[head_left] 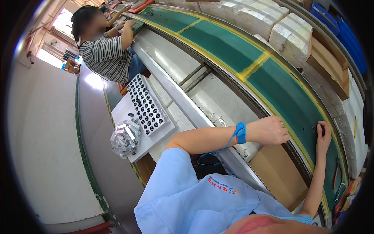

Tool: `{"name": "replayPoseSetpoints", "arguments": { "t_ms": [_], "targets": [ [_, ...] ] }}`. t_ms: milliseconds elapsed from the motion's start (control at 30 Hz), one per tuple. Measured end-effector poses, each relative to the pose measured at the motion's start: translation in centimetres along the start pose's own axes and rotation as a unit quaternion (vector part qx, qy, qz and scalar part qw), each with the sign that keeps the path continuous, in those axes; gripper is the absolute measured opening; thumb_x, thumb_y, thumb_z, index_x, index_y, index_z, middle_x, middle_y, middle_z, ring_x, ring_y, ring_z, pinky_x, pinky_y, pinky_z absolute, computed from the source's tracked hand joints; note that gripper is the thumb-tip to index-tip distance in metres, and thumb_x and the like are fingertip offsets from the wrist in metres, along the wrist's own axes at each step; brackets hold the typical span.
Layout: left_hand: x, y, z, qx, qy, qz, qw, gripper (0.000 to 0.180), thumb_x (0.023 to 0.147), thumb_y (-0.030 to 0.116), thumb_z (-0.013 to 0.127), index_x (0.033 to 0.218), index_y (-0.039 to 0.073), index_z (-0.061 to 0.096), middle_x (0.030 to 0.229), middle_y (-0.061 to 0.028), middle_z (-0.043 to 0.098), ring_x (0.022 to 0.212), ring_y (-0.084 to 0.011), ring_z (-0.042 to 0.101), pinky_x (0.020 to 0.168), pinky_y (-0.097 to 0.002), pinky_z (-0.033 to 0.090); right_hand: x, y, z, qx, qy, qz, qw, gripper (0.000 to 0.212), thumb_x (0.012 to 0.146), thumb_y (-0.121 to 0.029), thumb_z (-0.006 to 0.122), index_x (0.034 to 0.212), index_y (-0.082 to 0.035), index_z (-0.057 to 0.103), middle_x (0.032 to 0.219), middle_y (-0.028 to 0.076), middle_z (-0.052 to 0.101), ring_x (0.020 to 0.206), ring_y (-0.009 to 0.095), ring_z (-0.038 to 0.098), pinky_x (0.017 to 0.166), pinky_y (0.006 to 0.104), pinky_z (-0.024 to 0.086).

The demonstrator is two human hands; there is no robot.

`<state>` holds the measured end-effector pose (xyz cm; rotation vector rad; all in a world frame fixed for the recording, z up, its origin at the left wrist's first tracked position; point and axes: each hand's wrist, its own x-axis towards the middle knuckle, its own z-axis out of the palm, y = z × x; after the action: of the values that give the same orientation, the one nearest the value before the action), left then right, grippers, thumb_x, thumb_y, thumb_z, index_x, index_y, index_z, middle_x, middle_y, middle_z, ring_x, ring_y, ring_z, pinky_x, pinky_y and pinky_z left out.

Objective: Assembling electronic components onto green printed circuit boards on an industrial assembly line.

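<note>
My left hand (269,130), with a blue wrist strap (241,133) and a ring on one finger, is closed over the near edge of the green-topped conveyor belt (272,87). Its curled fingers hide whatever may be in them. Over the belt's far side, my right hand (323,137) has its fingertips drawn together. A small dark part (314,128) is right beside those fingertips; I cannot tell whether they touch it. An open cardboard box (281,171) sits below my left hand, between the metal rail and the belt.
To the left, a white tray (156,130) holds rows of round black parts beside a clear bag of small parts (126,136). A co-worker in a striped shirt (103,56) works farther up the line. Foam blocks (294,31) and a cardboard tray (327,64) line the far side; hand tools (336,175) lie at right.
</note>
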<state>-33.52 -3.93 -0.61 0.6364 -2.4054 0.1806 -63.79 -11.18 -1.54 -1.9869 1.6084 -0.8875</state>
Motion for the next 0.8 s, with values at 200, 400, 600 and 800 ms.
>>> {"name": "replayPoseSetpoints", "arguments": {
  "t_ms": [200, 400, 600, 800],
  "targets": [
    [0.5, 0.4, -0.5, -0.027, -0.005, -0.002, 1.0, 0.012, 0.067, 0.017, 0.058, 0.064, 0.01, 0.049, 0.062, -0.002, 0.049, 0.057, -0.0169, 0.055, 0.057, -0.0302, 0.042, -2.9, -1.9, -2.5, -0.1, -0.088, -0.183, 0.974, 0.033, 0.085, -0.015, 0.06, 0.115, -0.002, 0.061, 0.123, 0.012, 0.054, 0.116, 0.029, 0.05, 0.102, 0.0366, 0.035],
    [0.1, 3.7, -1.0, -0.066, -0.032, 0.072, 0.995, 0.014, 0.067, 0.02, 0.058, 0.062, 0.01, 0.05, 0.058, -0.001, 0.049, 0.054, -0.0168, 0.055, 0.055, -0.03, 0.041, -3.5, 0.4, -2.6, -0.099, -0.05, -0.177, 0.978, 0.019, 0.084, 0.005, 0.056, 0.101, 0.002, 0.064, 0.111, 0.012, 0.061, 0.105, 0.028, 0.057, 0.092, 0.0339, 0.043],
    [-0.4, 2.8, 0.8, -0.036, -0.017, 0.058, 0.998, 0.012, 0.068, 0.02, 0.058, 0.062, 0.011, 0.052, 0.059, -0.001, 0.053, 0.057, -0.0178, 0.059, 0.056, -0.0315, 0.044, -4.2, 0.5, -2.3, -0.125, -0.003, -0.213, 0.969, 0.016, 0.085, 0.006, 0.055, 0.099, 0.002, 0.062, 0.106, 0.013, 0.061, 0.099, 0.026, 0.059, 0.087, 0.0322, 0.045],
    [0.0, 2.9, 1.8, -0.002, -0.074, 0.068, 0.995, 0.012, 0.071, 0.02, 0.059, 0.066, 0.01, 0.056, 0.063, -0.0029, 0.058, 0.061, -0.0216, 0.062, 0.058, -0.0336, 0.047, -3.9, -1.0, -1.6, -0.128, 0.022, -0.206, 0.97, 0.018, 0.085, 0.002, 0.058, 0.102, 0.001, 0.061, 0.099, 0.012, 0.058, 0.095, 0.024, 0.059, 0.085, 0.0291, 0.044]
  ]
}}
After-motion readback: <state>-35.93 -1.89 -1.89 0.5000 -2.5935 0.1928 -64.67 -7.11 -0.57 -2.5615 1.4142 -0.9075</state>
